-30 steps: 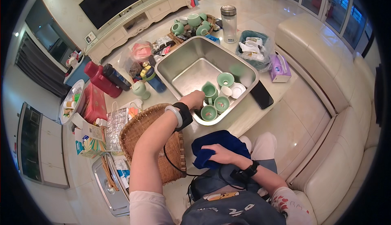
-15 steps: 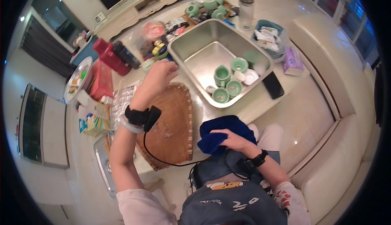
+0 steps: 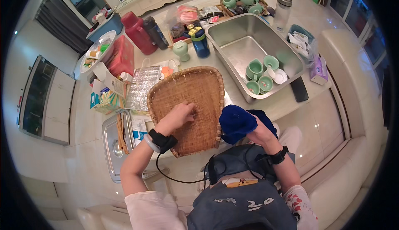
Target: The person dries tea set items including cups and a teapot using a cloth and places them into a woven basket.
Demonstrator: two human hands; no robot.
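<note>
My left hand (image 3: 181,115) is over the middle of a brown woven bamboo tray (image 3: 199,88), its fingers curled down toward the weave. What is in the fingertips, if anything, is too small to make out. My right hand (image 3: 262,132) grips a dark blue cloth (image 3: 237,124) at the tray's right edge, with part of the cloth draping behind the hand. Beyond the cloth, a steel basin (image 3: 226,49) holds several pale green cups (image 3: 266,83), a small green pitcher (image 3: 254,68) and white pieces (image 3: 280,77).
Past the tray stand a green egg-cup-shaped piece (image 3: 181,50), a blue bottle (image 3: 200,43) and a red thermos (image 3: 138,32). A black phone (image 3: 299,89) lies beside the basin, near a purple tissue pack (image 3: 319,70). A steel lid (image 3: 114,147) is left of the tray.
My left hand has come down from near the basin's left side onto the woven tray. The blue cloth is raised and bunched in my right hand. The whole view has shifted.
</note>
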